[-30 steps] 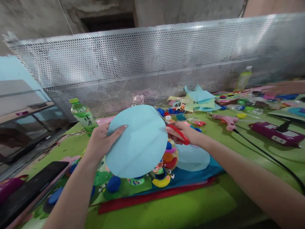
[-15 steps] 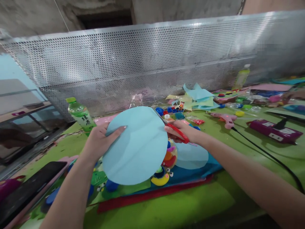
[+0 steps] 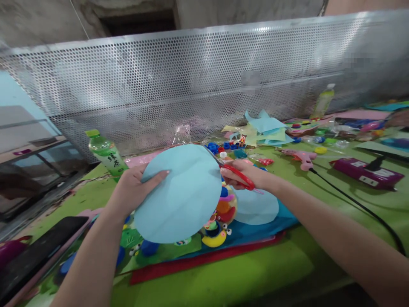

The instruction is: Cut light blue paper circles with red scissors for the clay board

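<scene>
My left hand (image 3: 140,185) pinches the left edge of a round piece of light blue paper (image 3: 180,194), thumb on top and the other fingers hidden behind. In my right hand (image 3: 243,174) is a pair of red-handled scissors (image 3: 239,175), its blades along the paper's upper right edge. Below the raised disc lie a second light blue paper piece (image 3: 255,207), blue sheets (image 3: 281,226) and a red sheet (image 3: 159,270). Partly covered by the disc are clay-like figures, among them a yellow crescent with googly eyes (image 3: 214,240).
A green-capped bottle (image 3: 107,155) stands at the left, near a black phone (image 3: 47,243). On the right are a pink glue gun (image 3: 302,157) with a black cord and a purple power strip (image 3: 367,172). Paper scraps (image 3: 266,128) lie before a perforated metal panel (image 3: 191,85).
The paper disc has tilted and shifted slightly left, uncovering more of the figures beneath. Both hands keep their holds, and the view has moved a little.
</scene>
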{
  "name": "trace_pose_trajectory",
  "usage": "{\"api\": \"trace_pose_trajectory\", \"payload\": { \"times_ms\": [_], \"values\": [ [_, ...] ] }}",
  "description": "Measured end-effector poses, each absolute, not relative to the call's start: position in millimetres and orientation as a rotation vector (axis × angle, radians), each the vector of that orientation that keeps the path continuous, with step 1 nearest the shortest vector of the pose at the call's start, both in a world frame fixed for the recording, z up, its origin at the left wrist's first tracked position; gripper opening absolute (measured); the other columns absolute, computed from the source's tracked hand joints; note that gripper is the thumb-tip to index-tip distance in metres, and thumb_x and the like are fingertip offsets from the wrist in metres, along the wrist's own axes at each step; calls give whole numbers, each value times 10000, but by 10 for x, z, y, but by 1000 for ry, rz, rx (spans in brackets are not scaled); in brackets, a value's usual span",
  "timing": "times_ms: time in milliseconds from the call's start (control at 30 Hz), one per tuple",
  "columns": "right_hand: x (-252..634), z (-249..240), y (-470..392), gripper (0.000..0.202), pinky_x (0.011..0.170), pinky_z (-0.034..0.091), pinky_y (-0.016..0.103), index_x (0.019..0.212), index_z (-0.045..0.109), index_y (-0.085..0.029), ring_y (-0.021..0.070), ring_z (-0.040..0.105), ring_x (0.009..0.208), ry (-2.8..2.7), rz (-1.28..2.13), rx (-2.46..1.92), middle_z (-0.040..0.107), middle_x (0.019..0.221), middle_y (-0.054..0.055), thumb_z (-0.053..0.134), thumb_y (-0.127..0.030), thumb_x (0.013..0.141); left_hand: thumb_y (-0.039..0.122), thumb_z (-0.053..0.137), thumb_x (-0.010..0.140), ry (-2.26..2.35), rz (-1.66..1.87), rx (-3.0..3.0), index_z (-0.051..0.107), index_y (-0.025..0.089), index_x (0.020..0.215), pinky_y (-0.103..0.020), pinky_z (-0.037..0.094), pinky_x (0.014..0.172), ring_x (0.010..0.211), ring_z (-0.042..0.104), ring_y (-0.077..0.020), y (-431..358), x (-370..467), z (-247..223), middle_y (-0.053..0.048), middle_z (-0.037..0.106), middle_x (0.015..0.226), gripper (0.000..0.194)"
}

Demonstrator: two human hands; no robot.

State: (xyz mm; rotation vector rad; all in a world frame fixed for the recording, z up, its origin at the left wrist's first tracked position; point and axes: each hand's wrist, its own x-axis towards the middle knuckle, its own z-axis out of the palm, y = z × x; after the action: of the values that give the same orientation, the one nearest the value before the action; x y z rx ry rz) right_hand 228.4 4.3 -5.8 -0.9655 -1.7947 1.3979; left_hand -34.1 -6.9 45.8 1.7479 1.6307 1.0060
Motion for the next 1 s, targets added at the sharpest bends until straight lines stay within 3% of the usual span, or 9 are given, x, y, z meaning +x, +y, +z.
{"api": "trace_pose_trajectory", "payload": {
  "times_ms": [267, 467, 667, 1000],
  "values": [
    [2295, -25, 35, 408, 348, 238, 177, 593, 386, -176, 35, 284, 382, -1818, 1342, -1001, 301, 478, -85, 601, -482, 756, 449, 681, 613, 1672, 1022, 1738, 632, 181, 779, -178, 449, 351, 410, 574, -121, -61, -373, 455, 50, 638, 512, 319],
    [2309, -54, 32, 397, 363, 276, 191, 643, 426, -171, 55, 351, 421, -1861, 1340, -1036, 400, 547, -39, 544, -522, 785, 401, 688, 630, 1625, 990, 1768, 634, 175, 735, -180, 455, 374, 412, 570, -117, -125, -316, 503, 40, 642, 512, 255],
    [2304, -4, 0, 446, 351, 268, 181, 630, 376, -179, 35, 310, 386, -1894, 1270, -1079, 357, 518, -62, 524, -575, 773, 345, 685, 647, 1715, 1015, 1703, 638, 174, 739, -169, 429, 355, 399, 572, -120, -211, -243, 570, 46, 638, 487, 200],
    [2326, 44, -58, 402, 366, 298, 188, 688, 455, -162, 48, 364, 426, -2013, 1281, -1021, 430, 587, -35, 501, -543, 807, 366, 694, 644, 1730, 908, 1768, 618, 167, 680, -177, 418, 364, 396, 553, -113, -208, -288, 566, 41, 625, 483, 215]
  ]
}}
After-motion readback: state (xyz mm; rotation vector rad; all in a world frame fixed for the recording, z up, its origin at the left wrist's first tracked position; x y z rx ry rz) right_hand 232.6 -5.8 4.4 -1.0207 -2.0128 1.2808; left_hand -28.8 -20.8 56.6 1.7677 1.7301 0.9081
